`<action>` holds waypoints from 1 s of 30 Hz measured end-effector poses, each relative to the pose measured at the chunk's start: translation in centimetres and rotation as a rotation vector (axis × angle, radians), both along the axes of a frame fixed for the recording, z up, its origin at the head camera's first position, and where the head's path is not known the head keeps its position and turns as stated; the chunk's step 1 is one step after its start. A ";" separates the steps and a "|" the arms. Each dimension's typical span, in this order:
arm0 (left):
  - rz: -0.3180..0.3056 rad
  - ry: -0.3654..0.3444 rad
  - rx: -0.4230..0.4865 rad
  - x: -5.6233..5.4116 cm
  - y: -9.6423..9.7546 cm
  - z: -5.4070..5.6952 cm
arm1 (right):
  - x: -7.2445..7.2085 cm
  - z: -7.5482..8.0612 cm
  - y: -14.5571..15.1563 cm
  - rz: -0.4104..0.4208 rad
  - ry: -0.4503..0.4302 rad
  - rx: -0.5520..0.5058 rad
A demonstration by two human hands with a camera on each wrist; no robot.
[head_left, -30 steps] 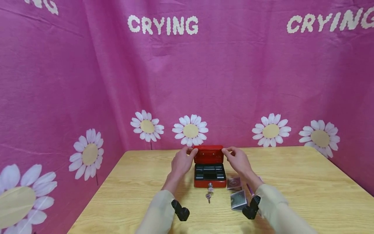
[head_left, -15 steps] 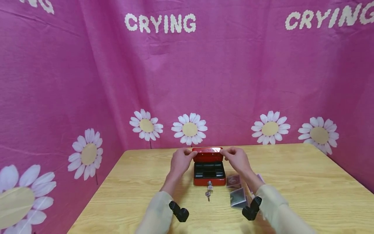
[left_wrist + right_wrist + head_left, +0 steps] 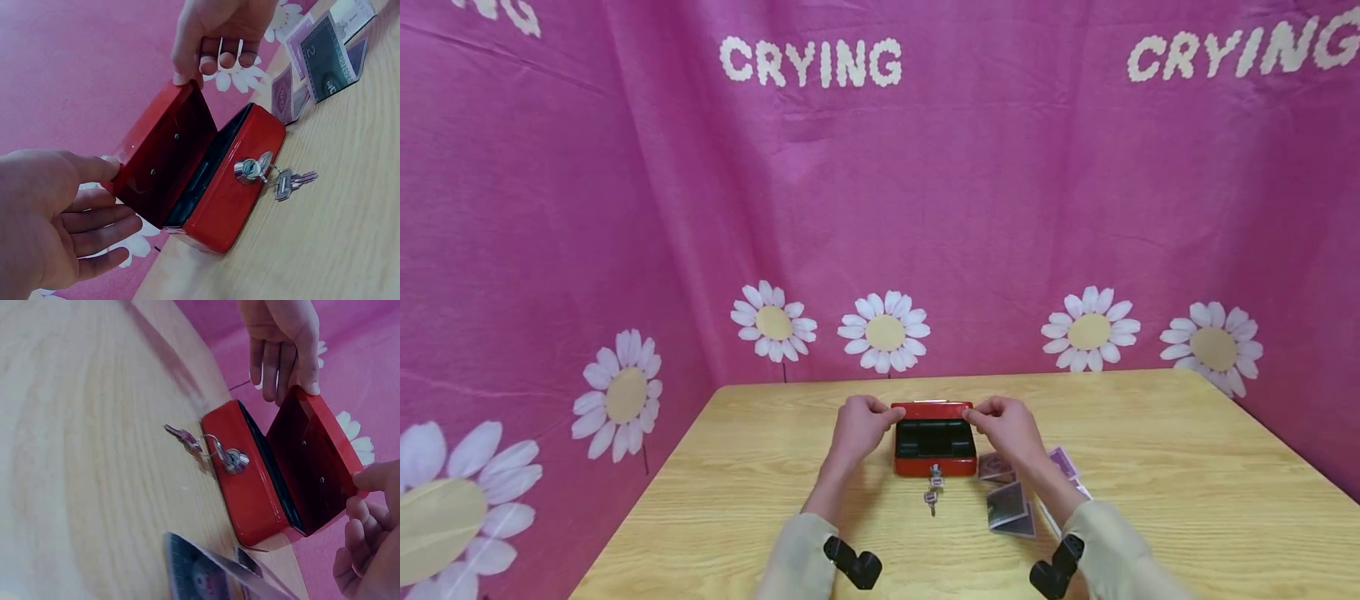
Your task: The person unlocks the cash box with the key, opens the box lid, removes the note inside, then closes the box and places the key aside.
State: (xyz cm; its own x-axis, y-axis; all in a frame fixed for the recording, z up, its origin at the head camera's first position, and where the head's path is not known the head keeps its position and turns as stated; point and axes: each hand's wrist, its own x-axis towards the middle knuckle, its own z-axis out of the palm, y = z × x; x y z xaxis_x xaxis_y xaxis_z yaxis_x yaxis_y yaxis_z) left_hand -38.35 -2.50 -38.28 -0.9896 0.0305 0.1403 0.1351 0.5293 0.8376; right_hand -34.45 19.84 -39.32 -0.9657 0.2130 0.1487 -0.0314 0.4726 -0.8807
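Note:
A red cash box [image 3: 936, 467] stands on the table with its lid [image 3: 932, 410] partly raised, tilted over a black inner tray [image 3: 913, 442]. At the lid's left front corner my left hand [image 3: 859, 429] pinches the edge, thumb on top. My right hand [image 3: 1011, 429] pinches the right front corner in the same way. The other fingers of both hands hang beside the box, loosely bent. In the left wrist view a key sits in the round lock [image 3: 247, 169] on the box's front, and a second key [image 3: 285, 185] dangles from its ring.
Several folded banknotes [image 3: 1007, 504] stand and lie on the wooden table [image 3: 760, 475], right of the box and under my right forearm. A pink cloth [image 3: 970, 208] with white flowers hangs behind the table and to its left.
The lid has come down from nearly upright to a low slant, both hands lowering with it at its corners. The keys and banknotes stay in place.

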 end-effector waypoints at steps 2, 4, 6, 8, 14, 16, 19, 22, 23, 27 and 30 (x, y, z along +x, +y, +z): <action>0.001 -0.008 0.000 0.2 0.0 -0.2 | 0.3 -0.1 -0.1 -0.002 -0.006 0.003; 0.001 -0.006 0.003 0.4 -0.1 -0.5 | 0.7 -0.3 -0.2 -0.002 -0.012 0.008; 0.006 -0.007 0.010 0.6 -0.1 -0.8 | 1.0 -0.4 -0.2 0.002 -0.017 0.011; 0.010 -0.005 0.016 0.8 -0.1 -1.1 | 1.2 -0.5 -0.3 0.006 -0.013 0.017; 0.020 -0.033 0.023 1.5 -0.1 -1.8 | 1.6 -1.1 -0.3 0.015 0.001 0.094; 0.018 -0.022 0.016 1.7 -0.2 -2.0 | 1.7 -1.2 -0.4 0.021 -0.001 0.124; 0.013 0.003 0.006 2.1 -0.3 -2.3 | 1.9 -1.5 -0.5 0.028 -0.016 0.141; 0.011 0.007 0.007 2.3 -0.3 -2.7 | 2.0 -1.8 -0.6 0.028 -0.041 0.129; 0.012 0.008 0.006 2.4 -0.3 -2.7 | 2.1 -1.8 -0.7 0.024 -0.049 0.128; 0.011 -0.014 0.009 2.6 -0.3 -3.1 | 2.4 -2.0 -0.8 0.019 -0.070 0.133; 0.014 -0.017 -0.005 2.8 -0.3 -3.3 | 2.5 -2.1 -0.9 0.024 -0.065 0.143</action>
State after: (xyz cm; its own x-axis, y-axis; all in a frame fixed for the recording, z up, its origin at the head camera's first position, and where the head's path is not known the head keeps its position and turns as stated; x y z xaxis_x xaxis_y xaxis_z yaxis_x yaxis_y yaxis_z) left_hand -35.53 -2.81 -41.53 -0.9922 0.0175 0.1237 0.1138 0.5355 0.8369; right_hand -31.99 18.90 -41.45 -0.9789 0.1706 0.1129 0.0105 0.5930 -0.8051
